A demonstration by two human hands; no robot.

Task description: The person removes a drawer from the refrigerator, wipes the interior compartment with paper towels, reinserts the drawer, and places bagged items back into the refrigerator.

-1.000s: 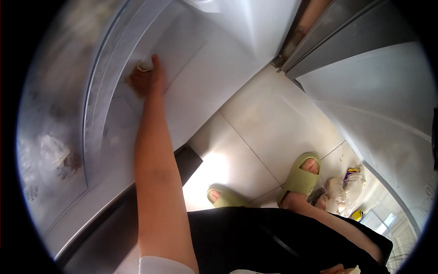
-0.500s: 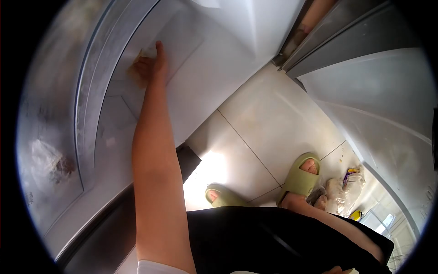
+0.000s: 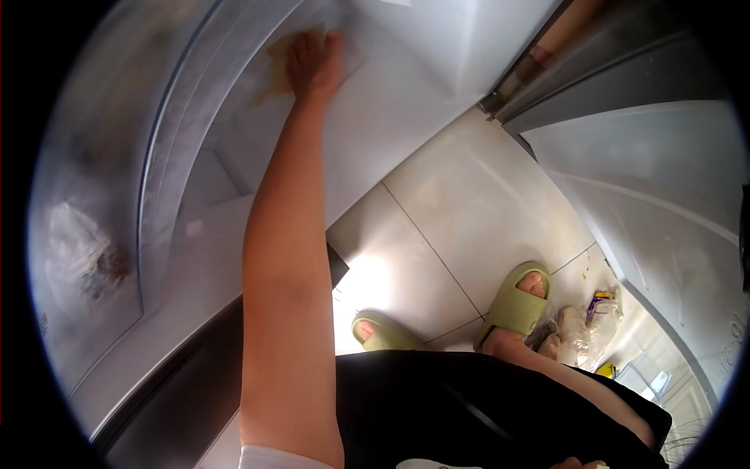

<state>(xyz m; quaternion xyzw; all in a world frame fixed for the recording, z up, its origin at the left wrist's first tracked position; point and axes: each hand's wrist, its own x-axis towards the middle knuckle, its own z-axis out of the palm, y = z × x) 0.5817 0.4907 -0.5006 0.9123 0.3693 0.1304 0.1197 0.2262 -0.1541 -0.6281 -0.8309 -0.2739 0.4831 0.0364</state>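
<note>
At the upper left, my left hand (image 3: 312,66) reaches into the white interior of an appliance (image 3: 391,109), its back toward me. Under its fingers a thin, yellowish cloth (image 3: 279,69) lies pressed against the white inner surface. The curved, see-through drawer front (image 3: 168,133) is just left of the forearm. Only the fingers of my right hand (image 3: 574,463) show at the bottom edge, bent beside a small pale item (image 3: 600,466) that I cannot make out.
A clear drawer holding a bagged item (image 3: 94,250) is at the far left. An open door (image 3: 648,187) stands on the right. Below are the tiled floor (image 3: 414,211), my feet in green slippers (image 3: 512,309), plastic bags (image 3: 586,324) and a clear container (image 3: 644,377).
My left hand has moved up and to the right across the white surface with the cloth, which now looks more spread out. My right hand has sunk slightly at the bottom edge.
</note>
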